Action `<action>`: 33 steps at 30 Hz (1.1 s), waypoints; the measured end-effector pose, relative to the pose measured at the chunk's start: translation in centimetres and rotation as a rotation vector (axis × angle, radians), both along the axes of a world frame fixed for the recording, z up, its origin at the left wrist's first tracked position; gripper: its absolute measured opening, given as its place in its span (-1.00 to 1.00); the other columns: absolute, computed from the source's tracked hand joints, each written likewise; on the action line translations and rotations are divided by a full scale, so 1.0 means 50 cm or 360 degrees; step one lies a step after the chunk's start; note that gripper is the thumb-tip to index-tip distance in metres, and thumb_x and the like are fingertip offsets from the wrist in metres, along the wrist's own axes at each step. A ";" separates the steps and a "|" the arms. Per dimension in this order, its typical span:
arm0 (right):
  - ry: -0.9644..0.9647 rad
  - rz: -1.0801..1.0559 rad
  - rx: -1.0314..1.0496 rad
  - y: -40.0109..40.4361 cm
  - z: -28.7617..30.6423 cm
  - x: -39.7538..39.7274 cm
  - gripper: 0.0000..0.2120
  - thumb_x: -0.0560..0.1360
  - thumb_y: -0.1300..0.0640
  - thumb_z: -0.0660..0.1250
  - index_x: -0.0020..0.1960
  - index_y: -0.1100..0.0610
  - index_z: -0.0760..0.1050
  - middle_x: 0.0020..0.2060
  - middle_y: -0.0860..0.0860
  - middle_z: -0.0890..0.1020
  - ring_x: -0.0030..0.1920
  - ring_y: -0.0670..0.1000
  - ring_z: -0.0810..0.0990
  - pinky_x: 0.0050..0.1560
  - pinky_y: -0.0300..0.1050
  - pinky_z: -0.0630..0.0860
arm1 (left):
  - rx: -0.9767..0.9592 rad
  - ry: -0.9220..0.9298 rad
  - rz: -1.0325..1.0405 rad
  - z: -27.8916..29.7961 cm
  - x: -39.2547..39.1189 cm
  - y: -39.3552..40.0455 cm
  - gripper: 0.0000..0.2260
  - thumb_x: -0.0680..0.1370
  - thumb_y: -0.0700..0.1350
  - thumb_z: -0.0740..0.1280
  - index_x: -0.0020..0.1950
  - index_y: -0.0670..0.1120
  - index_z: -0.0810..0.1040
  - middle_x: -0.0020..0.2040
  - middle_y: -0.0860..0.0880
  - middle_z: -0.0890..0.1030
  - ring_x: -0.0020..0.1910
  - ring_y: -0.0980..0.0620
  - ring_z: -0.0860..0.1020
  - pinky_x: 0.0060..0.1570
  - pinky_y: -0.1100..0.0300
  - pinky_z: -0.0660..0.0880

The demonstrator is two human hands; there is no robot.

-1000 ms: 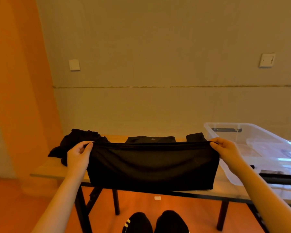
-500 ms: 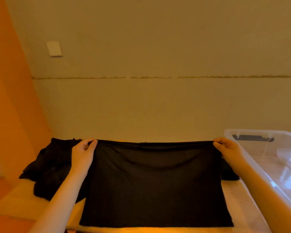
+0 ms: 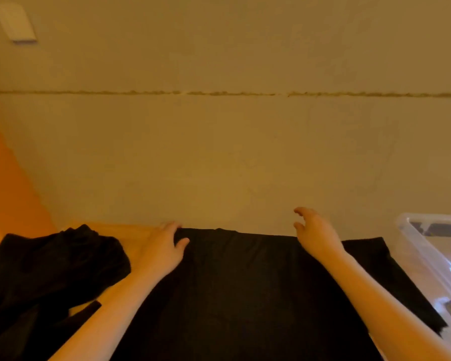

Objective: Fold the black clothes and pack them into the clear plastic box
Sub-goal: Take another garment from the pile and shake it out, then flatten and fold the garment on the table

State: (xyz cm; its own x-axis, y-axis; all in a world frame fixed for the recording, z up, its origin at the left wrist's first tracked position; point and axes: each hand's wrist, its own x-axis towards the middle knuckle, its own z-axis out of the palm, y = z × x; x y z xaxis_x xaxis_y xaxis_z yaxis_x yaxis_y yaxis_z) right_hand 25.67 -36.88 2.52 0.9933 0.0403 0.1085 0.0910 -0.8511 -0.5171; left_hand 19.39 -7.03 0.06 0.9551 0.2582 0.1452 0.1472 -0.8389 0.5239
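1. Fingers of the right hand hang loosely curled above the far edge of the garment, holding nothing; fingers of the left hand lie relaxed at that edge, thumb on the cloth, gripping nothing.
2. Black garment, spread flat on the wooden table, fills the lower centre of the frame.
3. Heap of black clothes, crumpled, lower left.
4. Clear plastic box, lower right, just beside the garment.
5. Wall plate, upper left.
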 end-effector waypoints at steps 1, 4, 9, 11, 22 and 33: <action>0.0059 0.0082 -0.0055 0.013 -0.013 -0.028 -0.58 0.59 0.13 0.15 0.44 0.08 0.22 0.32 0.04 0.44 0.23 0.01 0.48 0.12 -0.21 0.40 | 0.0070 0.0073 -0.0112 -0.012 -0.024 -0.026 -0.55 0.59 0.00 0.24 0.46 -0.05 0.28 0.47 -0.01 0.28 0.44 0.01 0.25 0.38 0.13 0.23; 0.0231 0.0309 -0.0126 0.024 -0.054 -0.122 -0.50 0.59 0.04 0.17 0.48 0.07 0.15 0.44 -0.01 0.28 0.42 -0.03 0.27 0.35 -0.20 0.25 | 0.0311 0.0279 -0.0251 -0.050 -0.101 -0.067 -0.48 0.61 0.09 0.15 0.53 0.01 0.10 0.55 0.04 0.07 0.52 0.06 0.03 0.46 0.14 0.04; 0.0293 0.0414 -0.0431 -0.013 -0.095 -0.234 -0.12 0.31 -0.39 -0.29 0.52 0.05 -0.06 0.52 -0.03 -0.02 0.51 -0.05 -0.08 0.47 -0.13 -0.05 | 0.0515 0.0507 -0.0149 -0.089 -0.194 -0.064 -0.45 0.63 0.16 -0.03 0.55 -0.01 -0.10 0.56 0.00 -0.12 0.53 0.01 -0.15 0.48 0.07 -0.11; 0.0299 0.0368 -0.0542 -0.031 -0.116 -0.267 0.17 0.03 -0.46 -0.56 0.52 0.04 -0.12 0.52 -0.04 -0.07 0.51 -0.04 -0.13 0.46 -0.13 -0.11 | 0.0558 0.0518 -0.0115 -0.094 -0.224 -0.058 -0.45 0.63 0.17 -0.07 0.55 -0.01 -0.11 0.56 0.00 -0.13 0.53 0.02 -0.16 0.48 0.07 -0.13; 0.0293 0.0276 -0.0636 -0.063 -0.132 -0.410 0.37 -0.20 -0.46 -0.79 0.52 0.00 -0.14 0.52 -0.07 -0.09 0.50 -0.08 -0.15 0.45 -0.14 -0.15 | 0.0563 0.0474 -0.0142 -0.095 -0.364 -0.068 -0.45 0.62 0.18 -0.08 0.55 0.01 -0.12 0.56 0.03 -0.12 0.53 0.04 -0.16 0.47 0.09 -0.14; 0.0294 0.0322 -0.0666 -0.124 -0.129 -0.469 0.32 -0.14 -0.50 -0.74 0.52 0.00 -0.16 0.52 -0.07 -0.12 0.35 -0.20 -0.28 0.46 -0.12 -0.15 | 0.0875 0.0392 -0.0060 -0.067 -0.380 0.006 -0.45 0.62 0.18 -0.08 0.56 -0.03 -0.02 0.56 -0.02 -0.02 0.54 -0.02 -0.10 0.46 -0.02 -0.18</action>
State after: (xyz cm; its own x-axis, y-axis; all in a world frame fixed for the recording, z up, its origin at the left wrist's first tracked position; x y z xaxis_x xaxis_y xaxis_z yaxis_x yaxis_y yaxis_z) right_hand 2.24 -43.09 -3.92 0.9621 0.2369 -0.1352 0.2151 -0.9638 -0.1579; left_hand 0.38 -6.74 -3.30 0.9846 0.1733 0.0215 0.1739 -0.9842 -0.0339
